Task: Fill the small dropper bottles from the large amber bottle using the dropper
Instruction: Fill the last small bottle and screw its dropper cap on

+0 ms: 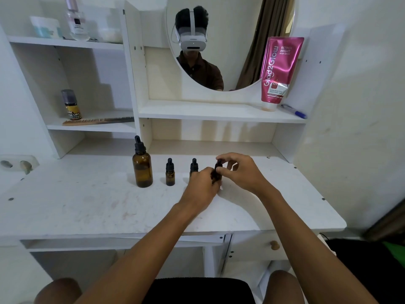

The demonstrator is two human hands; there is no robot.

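While the left hand [202,183] steadies the rightmost small bottle [217,172], the right hand's [238,172] grip pinches its cap; unscrewing it comes next, probably.

Four amber bottles in a row on my bench, one of them in my grip.

The large amber bottle [142,170] stands upright at the left, its black dropper cap [139,145] on. Next to it I see a small dropper bottle [170,174] upright and capped, then a second small bottle [194,166], capped, partly hidden behind my left hand [202,186]. The third small bottle [217,172] sits tilted between that hand and my right hand [240,171].
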